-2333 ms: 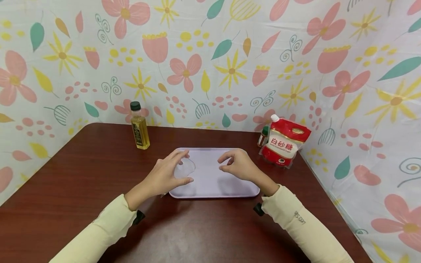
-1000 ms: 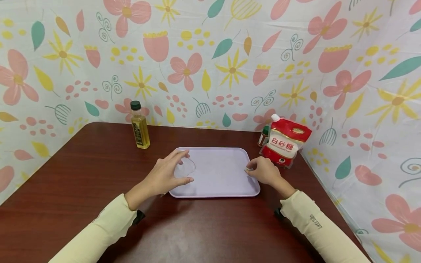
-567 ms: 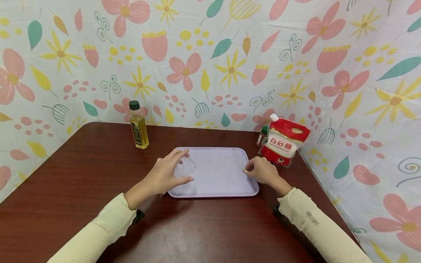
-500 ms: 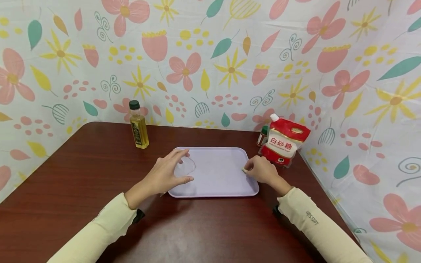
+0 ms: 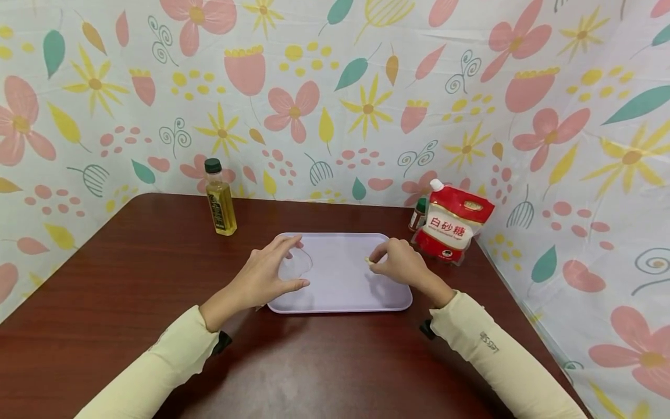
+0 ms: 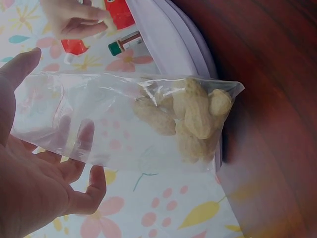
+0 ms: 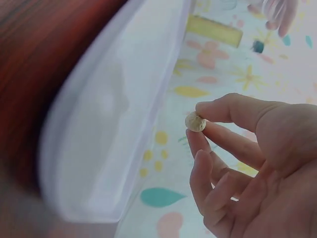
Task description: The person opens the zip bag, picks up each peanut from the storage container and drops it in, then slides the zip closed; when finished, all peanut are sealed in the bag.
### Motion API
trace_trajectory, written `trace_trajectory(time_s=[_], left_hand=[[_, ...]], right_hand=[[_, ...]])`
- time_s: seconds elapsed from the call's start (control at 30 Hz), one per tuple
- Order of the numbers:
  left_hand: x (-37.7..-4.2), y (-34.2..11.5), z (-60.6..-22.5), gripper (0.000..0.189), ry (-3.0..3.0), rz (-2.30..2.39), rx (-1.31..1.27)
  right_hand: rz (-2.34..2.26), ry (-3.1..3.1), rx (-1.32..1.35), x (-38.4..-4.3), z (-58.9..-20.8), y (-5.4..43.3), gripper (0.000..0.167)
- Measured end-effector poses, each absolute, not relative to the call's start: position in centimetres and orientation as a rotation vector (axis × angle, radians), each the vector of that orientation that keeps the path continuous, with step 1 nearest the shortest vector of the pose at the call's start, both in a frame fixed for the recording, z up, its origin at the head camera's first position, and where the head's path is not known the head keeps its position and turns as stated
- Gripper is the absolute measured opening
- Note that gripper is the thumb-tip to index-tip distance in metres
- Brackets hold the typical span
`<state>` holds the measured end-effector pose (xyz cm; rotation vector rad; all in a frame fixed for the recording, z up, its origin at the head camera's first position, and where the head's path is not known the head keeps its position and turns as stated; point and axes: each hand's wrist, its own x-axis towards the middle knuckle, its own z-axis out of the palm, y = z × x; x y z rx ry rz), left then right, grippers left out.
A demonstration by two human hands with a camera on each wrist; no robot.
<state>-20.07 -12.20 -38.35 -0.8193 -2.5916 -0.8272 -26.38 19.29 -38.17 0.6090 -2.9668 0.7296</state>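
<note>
My left hand [image 5: 266, 272] holds a clear plastic bag [image 6: 111, 126] by its mouth, thumb and fingers spread wide round the opening. Several peanuts in shells [image 6: 197, 111] lie at the bag's bottom, beside the tray's left end. Between the thumb and fingertips of my right hand [image 5: 400, 265] is a small pale peanut [image 7: 195, 122], its rounded end showing. That hand is above the right half of the lilac tray [image 5: 335, 294], apart from the bag. From the head view the bag is mostly hidden behind the left hand.
A bottle of yellow oil [image 5: 222, 208] stands at the back left of the dark wooden table [image 5: 335, 361]. At the back right are a red bag of white sugar [image 5: 451, 224] and a small green-capped bottle [image 5: 418, 214]. Flowered cloth [image 5: 335, 105] hangs behind.
My right hand went from above the tray to its right rim, and has since risen and moved left with the peanut pinched in it. The left hand has stayed in place.
</note>
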Motion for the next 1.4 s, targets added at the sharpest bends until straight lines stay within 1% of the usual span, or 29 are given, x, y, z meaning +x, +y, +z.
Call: trace_trajectory(time_s=[0.5, 0.77, 0.97, 1.17, 1.4], left_hand=[[-20.2, -11.7, -38.2, 0.086, -2.574, -0.847, -0.828], [-20.3, -11.3, -38.2, 0.085, -2.567, -0.855, -0.843], [-20.4, -10.9, -38.0, 0.084, -2.542, -0.846, -0.853], [-20.3, -10.6, -37.6, 0.083, -2.52, -0.883, -0.871], [-20.0, -10.2, -37.2, 0.087, -2.437, -1.125, -0.851]], right_hand=[[1.011, -2.76, 0.841, -24.7, -34.4, 15.2, 0.008], [1.046, -2.71, 1.037, -23.4, -32.7, 12.2, 0.01], [1.039, -2.69, 1.112, -23.1, -32.2, 10.3, 0.011], [1.04, -2.633, 1.136, -22.4, -31.9, 9.7, 0.018], [1.005, -2.707, 1.308, -21.6, -31.1, 9.8, 0.014]])
